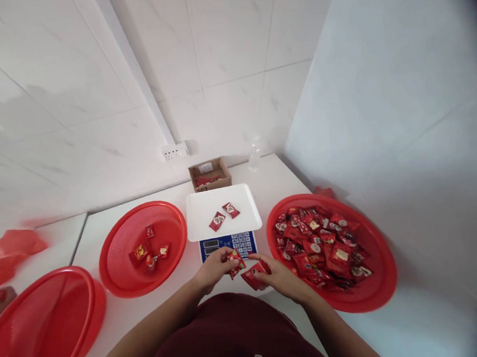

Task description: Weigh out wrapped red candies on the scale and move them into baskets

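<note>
A white table (121, 319) is running along the tiled wall (234, 118). On the right, a red mesh basket (380, 277) is holding a heap of red printed packets (318, 244). To the left, a near red basket (31, 332) is partly leaving the view, and a smaller red basket (118, 248) just beyond it is holding a few packets. Between the baskets, a digital weighing scale (199, 210) is turning its blue keypad towards the person. Behind it, an open cardboard box (223, 184) is standing near the wall.

The left hand (216, 267) is nearly closing, pinching the left-hand packet (237, 264) between thumb and fingers. This packet is sitting at the keypad's front edge, its visible length running away from the body and its upper end pointing towards the scale; fingers are covering part of it.

The right hand (281, 277) is half curling, gripping the right-hand packet (253, 276) while its index finger is reaching leftward. That packet's long axis is slanting from lower left to upper right, its free end pointing left.

On the white pan, two packets (217, 221) are lying at opposing slants.
</note>
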`<state>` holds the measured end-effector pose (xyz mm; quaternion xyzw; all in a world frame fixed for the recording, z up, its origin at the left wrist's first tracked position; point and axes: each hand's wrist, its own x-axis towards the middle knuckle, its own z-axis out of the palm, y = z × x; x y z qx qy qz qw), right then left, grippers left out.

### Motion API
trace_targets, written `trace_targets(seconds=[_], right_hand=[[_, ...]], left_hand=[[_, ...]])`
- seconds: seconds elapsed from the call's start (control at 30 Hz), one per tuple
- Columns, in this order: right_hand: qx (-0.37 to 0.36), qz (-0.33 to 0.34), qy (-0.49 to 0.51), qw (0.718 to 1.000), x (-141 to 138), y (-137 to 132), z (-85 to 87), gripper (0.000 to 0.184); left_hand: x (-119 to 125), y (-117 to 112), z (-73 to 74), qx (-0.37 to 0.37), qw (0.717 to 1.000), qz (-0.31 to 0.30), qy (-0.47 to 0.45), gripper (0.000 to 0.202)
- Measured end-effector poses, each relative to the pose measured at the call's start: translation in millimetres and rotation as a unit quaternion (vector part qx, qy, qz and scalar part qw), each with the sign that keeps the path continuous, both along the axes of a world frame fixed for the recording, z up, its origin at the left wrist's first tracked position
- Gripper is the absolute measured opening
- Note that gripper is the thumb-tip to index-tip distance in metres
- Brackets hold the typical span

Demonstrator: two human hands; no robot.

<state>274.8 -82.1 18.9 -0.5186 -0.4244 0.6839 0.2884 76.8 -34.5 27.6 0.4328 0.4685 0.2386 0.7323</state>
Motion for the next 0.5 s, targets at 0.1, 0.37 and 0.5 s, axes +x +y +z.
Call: trace_targets(seconds=[0.1, 0.37, 0.5], right_hand=[[-0.024, -0.073, -0.029, 0.997, 7.8, 3.0, -13.8, 0.048], [-0.03, -0.268, 0.176, 0.947, -6.5, 66.2, -19.5, 0.067], [-0.015, -0.239, 0.09, 0.967, -5.9, 80.9, -15.9, 0.081]], left_hand=[[-10.0, -2.4, -3.8, -0.007, 0.999, 0.032, 0.019, 0.045], [-33.3, -7.0, -9.9, -0.078, 0.988, 0.133, 0.011, 0.045], [-40.6, -7.6, -11.4, -0.093, 0.984, 0.15, -0.008, 0.043]])
